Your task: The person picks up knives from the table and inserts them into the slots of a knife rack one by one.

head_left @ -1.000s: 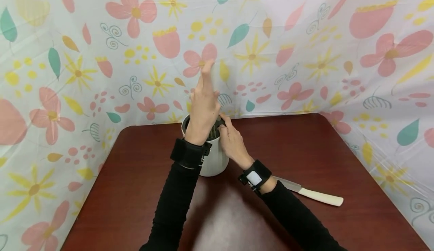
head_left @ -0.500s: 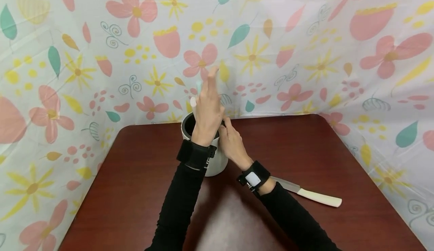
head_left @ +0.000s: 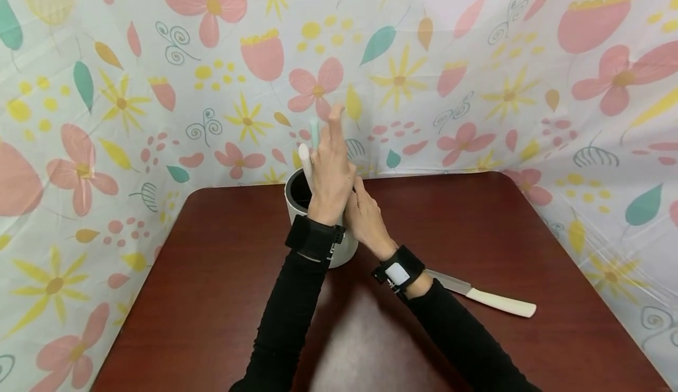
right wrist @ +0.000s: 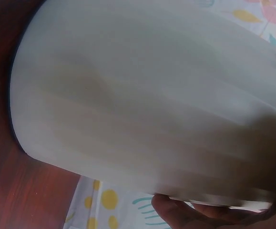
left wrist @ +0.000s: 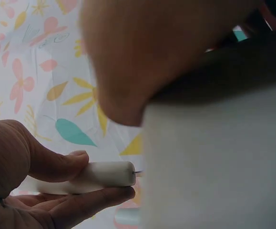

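Note:
A white round knife holder (head_left: 344, 252) with a dark inside stands upright on the table. Above its opening, my left hand (head_left: 331, 183) pinches a knife by its white handle (left wrist: 107, 174) between thumb and fingers. Only a thin bit of metal shows at the handle's end; the rest is hidden behind the holder. A pale teal handle (head_left: 315, 132) rises just beyond the left hand; whether the fingers touch it I cannot tell. My right hand (head_left: 368, 215) grips the holder at its right upper rim, fingers (right wrist: 168, 210) along the wall.
Another white-handled knife (head_left: 503, 302) lies on the brown table (head_left: 212, 286) at the right, its blade partly behind the right wrist. A flower-patterned cloth (head_left: 175, 115) hangs behind the table and along its sides.
My left hand has shifted right over the holder, uncovering its dark opening, the white handle and the teal handle. My right hand stays on the rim.

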### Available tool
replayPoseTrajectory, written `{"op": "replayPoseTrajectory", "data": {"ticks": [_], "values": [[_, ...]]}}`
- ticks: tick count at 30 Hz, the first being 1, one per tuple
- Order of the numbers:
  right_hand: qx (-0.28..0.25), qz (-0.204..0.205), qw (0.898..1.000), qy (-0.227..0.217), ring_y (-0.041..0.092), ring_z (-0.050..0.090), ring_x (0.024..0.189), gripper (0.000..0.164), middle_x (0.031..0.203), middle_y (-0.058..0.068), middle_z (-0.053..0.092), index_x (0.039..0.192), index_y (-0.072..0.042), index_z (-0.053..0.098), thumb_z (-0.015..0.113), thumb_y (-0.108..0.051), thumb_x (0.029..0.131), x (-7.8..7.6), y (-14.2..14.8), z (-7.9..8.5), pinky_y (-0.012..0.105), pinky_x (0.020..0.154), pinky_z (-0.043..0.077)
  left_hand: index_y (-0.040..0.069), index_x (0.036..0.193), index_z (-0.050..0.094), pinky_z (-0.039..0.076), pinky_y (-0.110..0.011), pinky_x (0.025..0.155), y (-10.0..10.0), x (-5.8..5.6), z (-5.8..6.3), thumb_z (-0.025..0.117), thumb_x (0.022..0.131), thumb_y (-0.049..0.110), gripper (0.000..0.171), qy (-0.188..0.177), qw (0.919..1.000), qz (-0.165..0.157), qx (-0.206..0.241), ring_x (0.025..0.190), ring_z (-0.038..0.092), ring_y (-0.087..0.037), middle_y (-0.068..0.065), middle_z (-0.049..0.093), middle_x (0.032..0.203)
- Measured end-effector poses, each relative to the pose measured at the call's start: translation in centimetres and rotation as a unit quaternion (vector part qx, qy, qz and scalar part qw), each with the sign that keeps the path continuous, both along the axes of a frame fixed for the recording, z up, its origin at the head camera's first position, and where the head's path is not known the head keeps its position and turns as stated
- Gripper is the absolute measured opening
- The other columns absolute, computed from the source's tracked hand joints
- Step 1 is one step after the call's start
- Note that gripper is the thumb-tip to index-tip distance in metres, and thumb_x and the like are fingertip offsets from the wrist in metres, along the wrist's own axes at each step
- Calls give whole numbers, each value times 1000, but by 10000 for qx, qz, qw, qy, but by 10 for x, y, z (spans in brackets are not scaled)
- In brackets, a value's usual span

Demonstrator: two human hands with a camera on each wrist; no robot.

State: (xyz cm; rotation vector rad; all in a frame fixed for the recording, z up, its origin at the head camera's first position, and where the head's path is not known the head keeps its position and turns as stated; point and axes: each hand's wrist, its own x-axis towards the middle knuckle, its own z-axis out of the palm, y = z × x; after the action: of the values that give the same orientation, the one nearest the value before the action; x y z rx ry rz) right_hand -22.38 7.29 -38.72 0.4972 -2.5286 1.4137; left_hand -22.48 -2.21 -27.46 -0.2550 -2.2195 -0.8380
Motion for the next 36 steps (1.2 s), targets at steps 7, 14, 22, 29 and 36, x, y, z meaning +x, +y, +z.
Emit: {"op": "replayPoseTrajectory", "data": {"ticks": [7,14,22,29,36], "values": [[94,-90,9999,-100,27,60,82,49,104,9,59,145,-27,40,15,-50,109,0,0,1,43,74,49,26,153,20,43,-35,57,0,-2,-7,44,82,-23,90,-154,9989,-100,431,68,54,-31,-18,60,117],[174,-85,9998,-80,31,64,100,50,118,11,62,148,-25,38,16,-49,110,0,0,-2,50,85,53,24,154,20,47,-40,64,1,-3,-17,45,81,-24,91,-191,9984,17,541,68,57,-32,-19,60,129],[44,-71,9999,-65,34,64,114,50,126,12,62,144,-23,42,20,-52,110,0,0,-3,55,91,53,23,154,22,52,-43,71,3,-4,-27,46,80,-23,90,-191,9984,161,510,70,61,-34,-19,62,119],[15,-103,9998,-143,35,63,121,47,138,12,61,147,-24,40,25,-50,110,2,0,-3,57,95,52,26,155,20,53,-45,70,6,-5,-32,46,82,-21,91,-312,9975,281,566,69,62,-35,-19,62,116],[-82,-60,9999,-96,34,64,117,48,134,10,62,150,-28,38,25,-51,110,1,2,-3,56,92,52,30,159,16,53,-45,71,8,-9,-33,46,82,-20,97,-419,9968,433,534,68,62,-34,-16,60,107]]}}
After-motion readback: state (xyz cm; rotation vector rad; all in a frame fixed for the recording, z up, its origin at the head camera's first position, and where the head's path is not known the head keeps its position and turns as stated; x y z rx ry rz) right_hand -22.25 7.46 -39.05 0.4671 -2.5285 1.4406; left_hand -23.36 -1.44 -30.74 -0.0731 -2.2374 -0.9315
